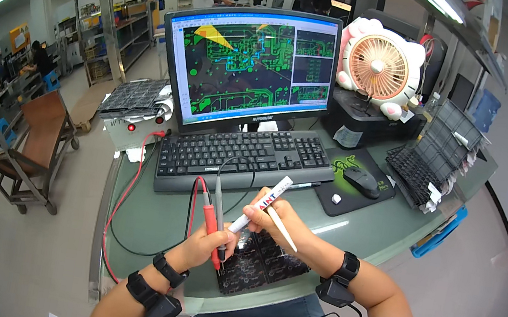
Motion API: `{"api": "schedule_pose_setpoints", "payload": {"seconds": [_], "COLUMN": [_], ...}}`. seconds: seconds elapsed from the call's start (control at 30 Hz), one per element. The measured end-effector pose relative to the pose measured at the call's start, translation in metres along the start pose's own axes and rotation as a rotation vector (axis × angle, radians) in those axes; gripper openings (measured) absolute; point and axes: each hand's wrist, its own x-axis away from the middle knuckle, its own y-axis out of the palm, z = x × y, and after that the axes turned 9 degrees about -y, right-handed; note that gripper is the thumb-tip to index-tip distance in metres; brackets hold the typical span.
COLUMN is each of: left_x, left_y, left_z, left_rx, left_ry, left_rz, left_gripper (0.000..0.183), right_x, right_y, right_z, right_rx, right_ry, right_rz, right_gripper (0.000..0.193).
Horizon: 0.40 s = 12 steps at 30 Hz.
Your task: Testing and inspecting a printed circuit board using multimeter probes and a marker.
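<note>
My left hand [202, 248] is closed round two test probes, a red probe [210, 220] and a grey-and-black probe [219, 206], tips down over the board's left edge. In my right hand [289, 221] is a white marker pen [269, 197] with printing on its barrel, held slanted. Its lower end meets the fingertips of my left hand; whether they grip it I cannot tell. A thin white pointed stick [282, 229] also juts from my right hand. Beneath both hands lies a dark circuit board [248, 272] at the desk's front edge, partly covered.
Behind my hands stand a black keyboard [241, 156] and a monitor [249, 67] showing a green board layout. A mouse [361, 181], a small fan [378, 65] and black racks [436, 152] are to the right. A red probe lead [118, 209] loops down the left side from a box [137, 132].
</note>
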Motion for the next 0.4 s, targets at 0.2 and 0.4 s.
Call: {"api": "schedule_pose_setpoints", "payload": {"seconds": [0.2,0.4], "left_x": [0.002,0.003], "left_y": [-0.015,-0.037], "left_z": [0.012,0.022], "left_rx": [-0.136,-0.303], "left_ry": [-0.103,-0.215], "left_rz": [0.203,0.613], "left_gripper": [0.029,0.030], "right_x": [-0.022,-0.029], "right_y": [-0.046,-0.092], "right_z": [-0.024,0.016], "right_rx": [1.215,1.657], "right_ry": [-0.547,-0.538], "right_rz": [-0.037,-0.367], "right_gripper": [0.029,0.037]}}
